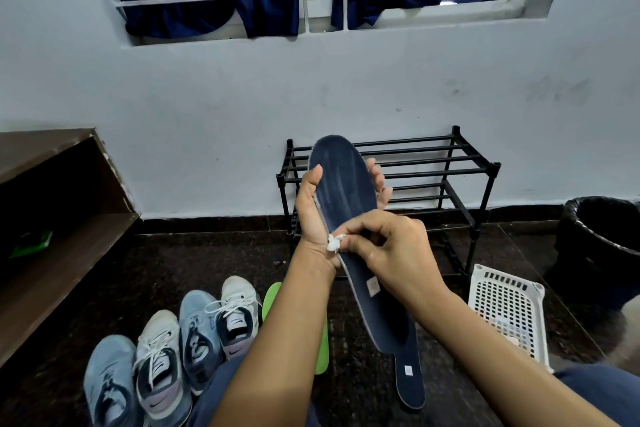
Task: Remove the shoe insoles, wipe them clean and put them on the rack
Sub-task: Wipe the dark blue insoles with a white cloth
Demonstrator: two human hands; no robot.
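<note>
**Head view: navy insole held up for wiping, rack behind it bare**

Dark speckled stone floor (207, 260) carries everything. At its far edge, against the pale wall, stands the black rack (415, 163), thin metal bars in two tiers; I see no insole on it. Along the near left edge four laced trainers (166, 357) sit in a row, soft mesh in pale blue and white, toes toward the wall. A white plastic lattice basket (505, 308) lies tipped near the right edge, with a black-lined bin (602, 236) beyond it.

The navy insole (346, 184) is off the floor, raised toe-up in front of the rack. It is long, flat and fabric-faced with a pale foam edge. The left hand (313, 215) cradles it from behind, thumb on one edge and fingers (377, 180) curled round the other, which I'd say braces the bendy thing against rubbing. The right hand (398, 250) has its fingers (360, 229) bunched, pinching a small white wad (334, 243), tissue or cloth, against the insole's middle.

A second navy insole (410, 381) lies below the held one's heel, and a bright green insole (272, 298) shows beside the trainers, partly hidden by the left arm. Both seem to be waiting their turn, close to hand.
</note>
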